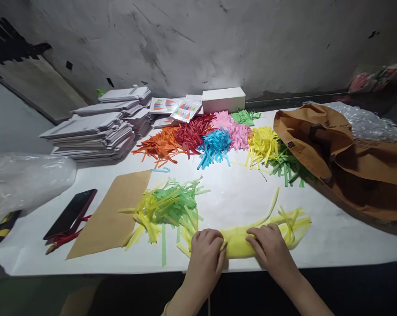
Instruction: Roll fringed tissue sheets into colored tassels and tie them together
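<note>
A yellow tissue paper piece with fringed ends lies at the table's front edge. My left hand is closed on its left part, fingers bent over the paper. Towards its right part, my right hand grips the paper with thumb and fingers curled. Yellow strips spread out beyond both hands, and one long strip curves up behind the right hand. Left of my left hand lie a light green fringed bundle and a yellow fringed bundle, partly overlapping.
Brown paper and a phone lie left. Behind are stacked white packs, a white box and coloured fringe bundles, including orange and blue. Brown cloth covers the right; clear plastic lies far left.
</note>
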`<state>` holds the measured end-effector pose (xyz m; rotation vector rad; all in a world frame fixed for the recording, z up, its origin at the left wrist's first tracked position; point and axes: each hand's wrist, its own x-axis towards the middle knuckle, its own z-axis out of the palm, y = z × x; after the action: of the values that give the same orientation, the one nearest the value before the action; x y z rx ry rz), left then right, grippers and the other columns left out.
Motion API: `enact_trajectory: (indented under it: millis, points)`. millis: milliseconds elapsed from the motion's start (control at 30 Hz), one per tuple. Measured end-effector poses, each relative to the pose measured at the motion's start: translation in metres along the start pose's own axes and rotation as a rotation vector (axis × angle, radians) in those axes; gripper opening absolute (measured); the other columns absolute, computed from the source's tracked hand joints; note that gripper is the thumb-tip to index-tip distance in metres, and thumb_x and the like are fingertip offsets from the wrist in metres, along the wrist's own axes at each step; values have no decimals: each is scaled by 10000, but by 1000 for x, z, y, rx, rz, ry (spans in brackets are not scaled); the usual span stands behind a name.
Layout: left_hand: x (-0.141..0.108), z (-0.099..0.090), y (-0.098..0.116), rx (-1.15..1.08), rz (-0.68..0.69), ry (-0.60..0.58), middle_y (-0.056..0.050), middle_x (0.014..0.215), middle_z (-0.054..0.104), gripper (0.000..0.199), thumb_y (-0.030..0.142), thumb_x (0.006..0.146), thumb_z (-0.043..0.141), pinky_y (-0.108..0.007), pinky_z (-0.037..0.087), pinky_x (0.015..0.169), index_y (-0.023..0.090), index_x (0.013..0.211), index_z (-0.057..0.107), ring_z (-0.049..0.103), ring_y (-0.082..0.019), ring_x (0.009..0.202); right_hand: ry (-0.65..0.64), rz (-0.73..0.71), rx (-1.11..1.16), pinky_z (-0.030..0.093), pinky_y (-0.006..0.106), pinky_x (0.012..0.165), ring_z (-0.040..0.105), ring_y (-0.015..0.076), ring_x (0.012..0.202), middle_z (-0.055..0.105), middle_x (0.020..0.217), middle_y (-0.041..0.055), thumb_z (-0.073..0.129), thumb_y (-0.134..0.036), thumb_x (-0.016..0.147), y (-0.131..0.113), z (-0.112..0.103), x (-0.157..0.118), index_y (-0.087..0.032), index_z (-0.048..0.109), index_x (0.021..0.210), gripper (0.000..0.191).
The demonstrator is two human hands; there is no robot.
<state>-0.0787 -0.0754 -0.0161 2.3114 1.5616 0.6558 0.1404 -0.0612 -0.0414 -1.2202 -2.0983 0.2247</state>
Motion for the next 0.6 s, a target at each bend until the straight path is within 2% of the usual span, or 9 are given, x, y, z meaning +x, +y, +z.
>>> enact_trajectory:
  millis: [67,200,300,433,500,600]
  points:
    - [4,4,0,109,-78,54,-53,913,646,171,129,906,502,-433,397,846,187,769,585,574,-243,895,3,13,-32,400,333,716,563,183,658,648,728,5,420,-298,1058,3,8,9,-197,613,1014,222]
    - [7,12,-4,196,-124,55,-56,909,616,135,130,881,530,-429,393,832,173,773,599,546,-248,895,-42,-7,-104,364,315,628,565,195,623,669,721,3,350,-339,1078,3,17,22,-199,588,1062,276]
    - [9,11,-4,221,-149,24,-62,919,619,152,116,883,519,-435,394,833,166,772,610,544,-256,906,-67,-9,-169,316,315,575,525,195,558,650,684,-4,360,-321,1073,3,19,27,-210,577,989,258]
    - [17,5,-2,276,-190,-90,-69,923,639,195,140,919,509,-439,411,803,164,776,638,567,-271,907,-49,-14,-234,289,322,559,474,184,507,582,608,-12,390,-256,1055,3,21,28,-215,546,847,263]
    - [21,2,-2,297,-195,-138,-72,916,647,206,153,927,514,-439,421,780,163,774,651,579,-279,905,-5,-20,-251,333,330,599,518,193,571,610,679,18,403,-225,1044,2,19,26,-195,575,911,220]
    - [24,2,-2,304,-193,-153,-77,906,654,194,158,914,540,-437,431,752,163,760,658,590,-287,897,107,-43,-257,414,413,816,607,256,872,663,950,109,456,-191,1019,-3,10,19,-160,592,1089,156]
